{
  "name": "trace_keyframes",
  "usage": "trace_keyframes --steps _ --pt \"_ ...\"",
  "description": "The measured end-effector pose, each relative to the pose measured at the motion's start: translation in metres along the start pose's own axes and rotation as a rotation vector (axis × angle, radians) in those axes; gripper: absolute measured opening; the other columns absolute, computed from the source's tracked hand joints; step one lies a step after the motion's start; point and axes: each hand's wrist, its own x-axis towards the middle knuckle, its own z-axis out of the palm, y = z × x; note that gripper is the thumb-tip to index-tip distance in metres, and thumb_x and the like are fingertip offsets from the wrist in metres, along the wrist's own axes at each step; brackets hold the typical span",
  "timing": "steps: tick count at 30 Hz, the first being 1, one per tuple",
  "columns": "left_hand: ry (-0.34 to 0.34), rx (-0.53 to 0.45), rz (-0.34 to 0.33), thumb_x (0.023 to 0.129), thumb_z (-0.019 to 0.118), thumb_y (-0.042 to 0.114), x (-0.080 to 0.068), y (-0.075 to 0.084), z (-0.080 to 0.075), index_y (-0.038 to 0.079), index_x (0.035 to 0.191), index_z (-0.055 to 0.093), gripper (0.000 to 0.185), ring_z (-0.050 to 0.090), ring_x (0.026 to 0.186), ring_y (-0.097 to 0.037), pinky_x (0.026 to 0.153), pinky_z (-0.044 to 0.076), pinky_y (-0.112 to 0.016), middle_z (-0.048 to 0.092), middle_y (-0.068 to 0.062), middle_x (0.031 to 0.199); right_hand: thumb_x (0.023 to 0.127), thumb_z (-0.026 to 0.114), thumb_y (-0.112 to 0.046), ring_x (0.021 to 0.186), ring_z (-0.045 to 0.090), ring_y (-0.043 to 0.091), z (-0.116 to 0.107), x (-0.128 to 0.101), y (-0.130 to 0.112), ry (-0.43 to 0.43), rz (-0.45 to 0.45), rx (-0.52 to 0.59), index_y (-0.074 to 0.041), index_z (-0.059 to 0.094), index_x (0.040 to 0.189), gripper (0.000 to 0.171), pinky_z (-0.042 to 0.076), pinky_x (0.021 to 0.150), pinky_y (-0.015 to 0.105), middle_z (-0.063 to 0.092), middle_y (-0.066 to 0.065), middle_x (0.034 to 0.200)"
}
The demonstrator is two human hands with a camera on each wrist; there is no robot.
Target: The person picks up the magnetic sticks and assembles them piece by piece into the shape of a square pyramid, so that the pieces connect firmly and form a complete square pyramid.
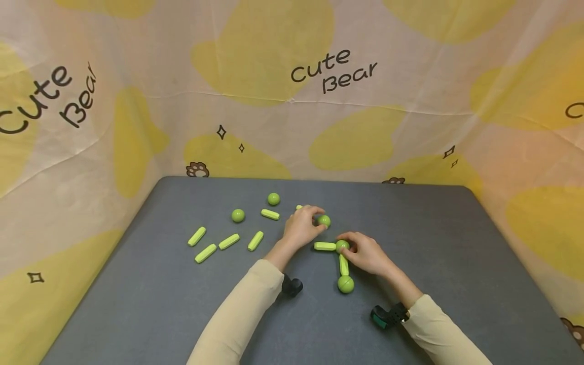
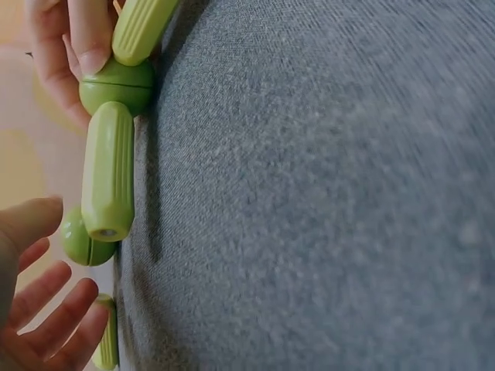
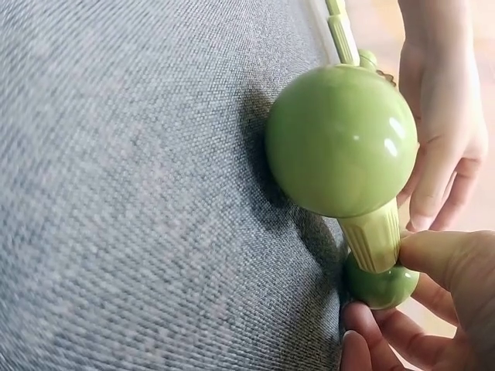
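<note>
My right hand (image 1: 365, 252) pinches a green ball (image 1: 342, 247) between thumb and fingers. Two light-green ribbed rods join that ball: one rod (image 1: 325, 246) points left, the other (image 1: 344, 265) runs toward me to a second ball (image 1: 345, 284). In the right wrist view this near ball (image 3: 340, 143) looms large in front of the pinched ball (image 3: 382, 284). Just beyond the left-pointing rod, my left hand (image 1: 301, 225) has its thumb and fingers spread at a loose green ball (image 1: 324, 221). The left wrist view shows a metallic dot on the rod's free end (image 2: 108, 232).
Several loose rods (image 1: 206, 253) lie on the grey table (image 1: 137, 304) to the left. Two more balls (image 1: 238, 215) are farther back, near a rod (image 1: 270, 214). Another rod (image 1: 298, 207) is partly hidden behind my left hand. A patterned cloth (image 1: 292, 137) surrounds the table.
</note>
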Motion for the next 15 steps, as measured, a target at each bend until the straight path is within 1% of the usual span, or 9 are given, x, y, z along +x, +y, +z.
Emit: trace_keyframes --steps 7,11,15 --pt "-0.052 0.045 -0.019 0.075 0.066 0.034 0.0041 0.0034 0.0071 0.025 0.113 0.057 0.040 0.055 0.093 -0.018 0.070 0.045 -0.038 0.055 0.001 0.112 0.082 0.060 -0.019 0.058 0.045 0.005 -0.0001 -0.0001 0.0017 0.001 0.005 0.006 -0.011 0.060 0.105 0.025 0.037 0.050 0.021 0.054 -0.002 0.079" --pt "-0.049 0.046 -0.040 0.076 0.065 0.033 0.0057 0.0018 0.0094 0.025 0.112 0.058 0.037 0.056 0.092 -0.017 0.070 0.045 -0.037 0.056 0.002 0.109 0.082 0.059 -0.020 0.058 0.045 0.005 0.0006 -0.0004 0.0018 -0.003 0.003 0.011 -0.011 0.060 0.105 0.025 0.038 0.050 0.021 0.054 -0.003 0.079" --pt "-0.016 0.042 -0.045 0.076 0.065 0.032 0.0072 -0.0002 0.0106 0.025 0.105 0.060 0.030 0.057 0.086 -0.016 0.067 0.044 -0.035 0.060 0.005 0.101 0.082 0.059 -0.019 0.057 0.045 0.005 0.0004 -0.0006 0.0017 0.001 0.005 0.014 -0.010 0.060 0.105 0.025 0.038 0.050 0.021 0.054 -0.002 0.079"
